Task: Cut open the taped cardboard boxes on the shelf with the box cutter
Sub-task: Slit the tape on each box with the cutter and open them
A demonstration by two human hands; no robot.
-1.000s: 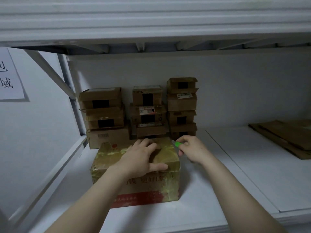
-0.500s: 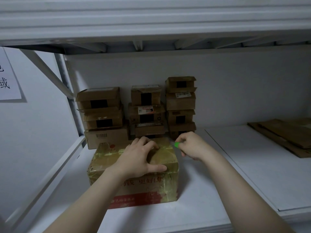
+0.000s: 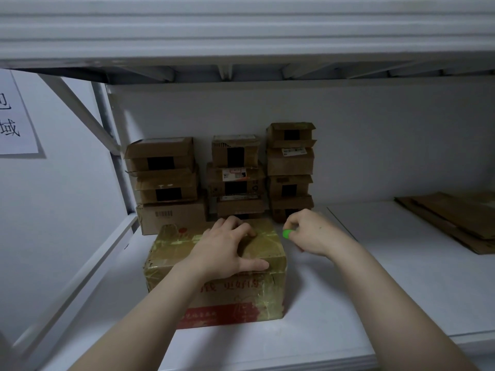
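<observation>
Box cutter [image 3: 287,233] sits buried in your right grip [image 3: 313,231], whose fingers are curled tight round it. Only its green end shows, poking out past your fingertips on the left side of the fist. That green end points left, toward the far right corner of the taped carton [image 3: 241,298]. It is just beside that corner, but you cannot tell whether it touches. The rest of the tool is hidden in your hand, so its long axis can only be read as roughly left to right, and the blade cannot be made out. Your left grip [image 3: 227,250] lies spread on the carton's top, fingertips near the far edge and thumb stretched along the near top edge, pressing rather than clasping. The carton stands on the white shelf [image 3: 375,290] with its long side across you and its red-printed front facing you. Behind it, against the back wall, stand three stacks of smaller boxes [image 3: 163,183]. Flattened cardboard [image 3: 455,220] lies at the far right of the shelf, well apart.
</observation>
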